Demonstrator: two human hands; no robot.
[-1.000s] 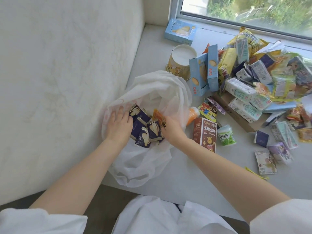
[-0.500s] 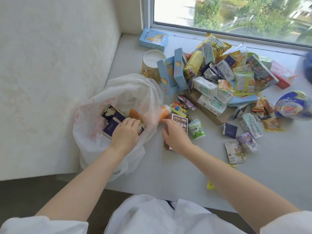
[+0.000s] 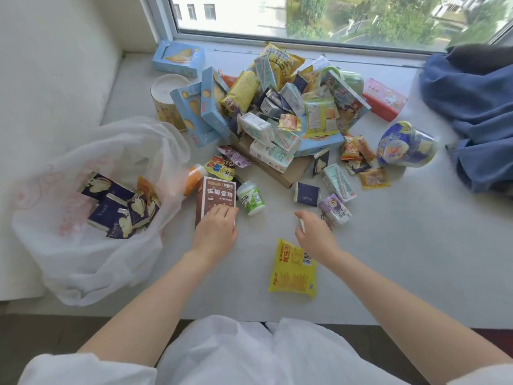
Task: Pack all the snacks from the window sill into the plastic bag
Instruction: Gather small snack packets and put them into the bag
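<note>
Bright, soft daylight from the window (image 3: 319, 20) at the top, washing the window sill (image 3: 388, 245) pale and nearly shadowless; only faint, short shadows under the snack pile (image 3: 283, 112) and beside the yellow packet (image 3: 293, 269). Overexposed white building outside, detail lost there. Mild glare on the translucent plastic bag (image 3: 97, 151) and on glossy wrappers. Strong wide-angle bending at the edges, window frame bowed, forearms stretched toward the bottom corners. Slight motion softness overall, print on small packets unreadable; blue cloth (image 3: 477, 112) at right smeared, dark strip along the bottom dim
</note>
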